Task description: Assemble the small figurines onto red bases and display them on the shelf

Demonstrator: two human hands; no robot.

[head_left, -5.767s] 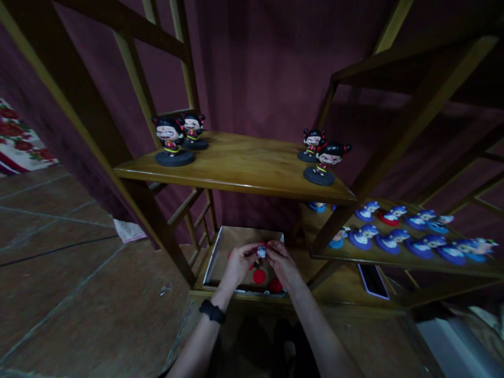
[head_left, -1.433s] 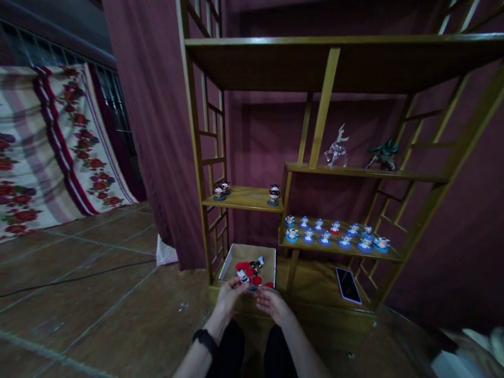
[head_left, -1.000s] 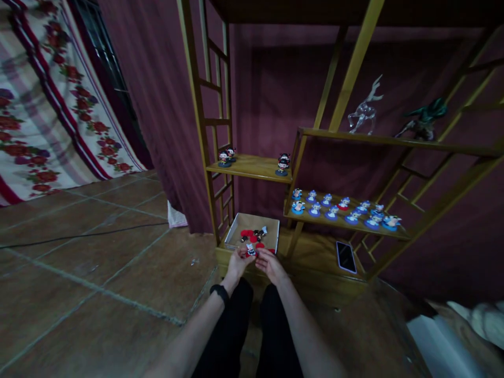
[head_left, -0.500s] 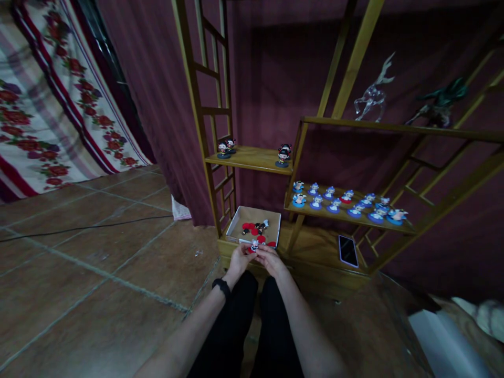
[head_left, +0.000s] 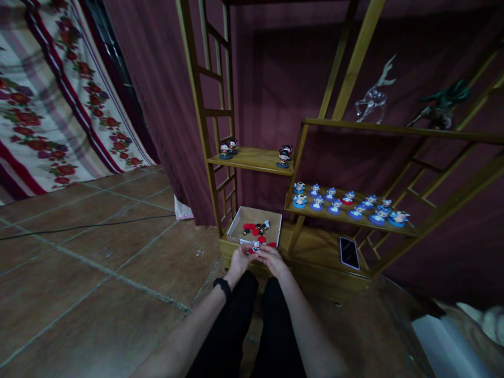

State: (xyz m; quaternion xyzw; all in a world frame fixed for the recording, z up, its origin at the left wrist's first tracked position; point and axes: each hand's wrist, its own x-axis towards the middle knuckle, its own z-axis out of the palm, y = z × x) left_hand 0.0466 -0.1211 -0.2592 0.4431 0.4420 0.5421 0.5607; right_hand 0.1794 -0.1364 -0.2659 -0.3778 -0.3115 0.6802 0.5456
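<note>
Between my fingertips is a small figurine (head_left: pixel 255 247) with a pale head and a red base. My left hand (head_left: pixel 241 261) grips it from the left, with a black band on that wrist. Closed on its other side is my right hand (head_left: pixel 272 259). Just beyond both hands stands an open shallow box (head_left: pixel 235 229) on the lowest shelf. Inside the box lie red discs (head_left: pixel 261 239) and several dark figurine pieces (head_left: pixel 263 227). My fingers partly cover the figurine's base and the box's front edge.
Dark-haired figurines (head_left: pixel 284 156) stand at both ends of the upper left shelf (head_left: pixel 254 157). Several blue and purple figurines (head_left: pixel 334 206) line the right shelf. A phone (head_left: pixel 348 252) lies below them. A glass deer (head_left: pixel 373 100) stands higher up. A cable (head_left: pixel 98 224) crosses the floor.
The view has shifted slightly, so everything sits a little further right. Both hands still hold the figurine in nearly the same place; nothing else has visibly moved.
</note>
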